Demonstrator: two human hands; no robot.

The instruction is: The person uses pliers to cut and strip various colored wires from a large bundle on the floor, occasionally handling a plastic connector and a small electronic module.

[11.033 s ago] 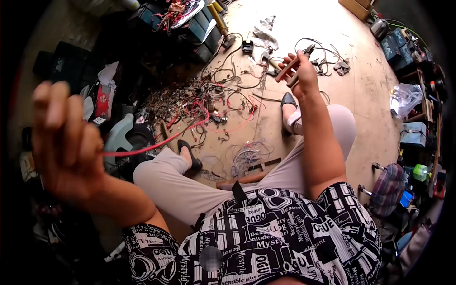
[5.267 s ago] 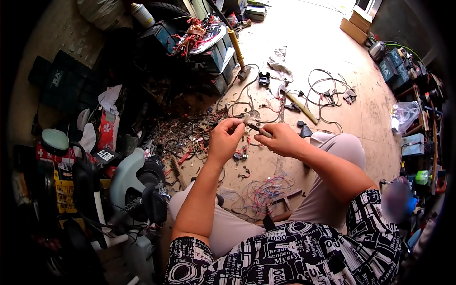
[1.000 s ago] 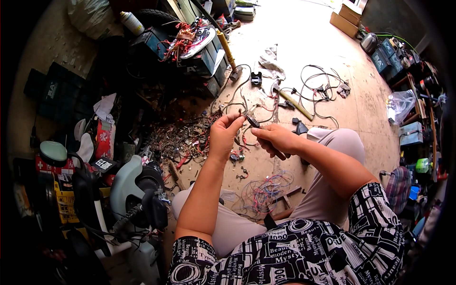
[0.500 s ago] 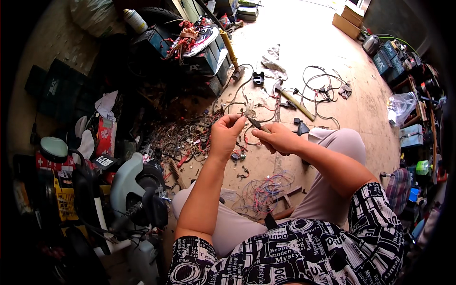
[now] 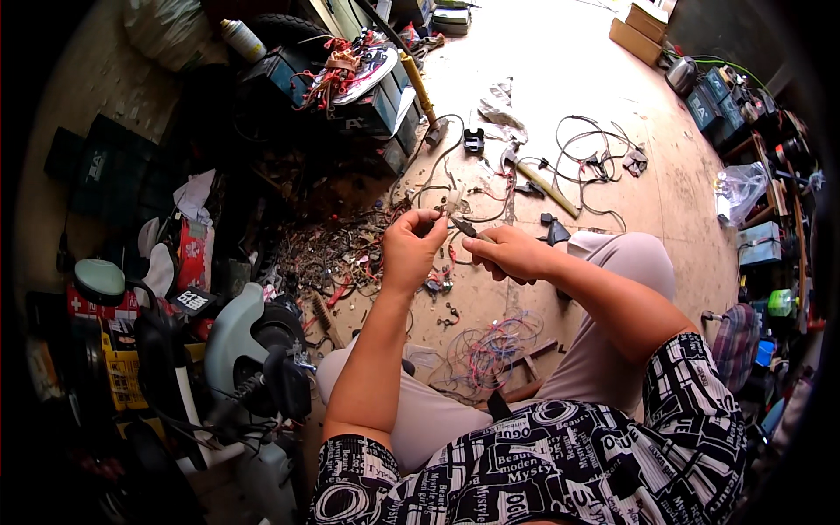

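Near the centre, my left hand (image 5: 409, 252) is closed in a pinch, thumb against forefinger, on a small pale piece (image 5: 452, 201) that looks like a wire connector. My right hand (image 5: 510, 253) is wrapped round a pair of pliers (image 5: 463, 227). Their dark jaws point up and left, close to the left fingertips. Whether the jaws touch the pale piece is too small to tell. Beneath and left of my left hand spreads a heap of wire scraps and small parts (image 5: 337, 236). A tangle of thin coloured wires (image 5: 492, 354) lies between my legs.
Beyond my hands lies a hammer (image 5: 549, 190) with a yellowish handle, beside a looped black cable (image 5: 595, 140). Dark batteries (image 5: 372, 118) stand at the far left, topped with red wires. A grey scooter-like part (image 5: 234, 328) is near my left arm. Tools and boxes line the right side.
My left hand has shifted slightly left and the pliers' jaws have tilted a little. More of the pale piece shows above my left fingertips.
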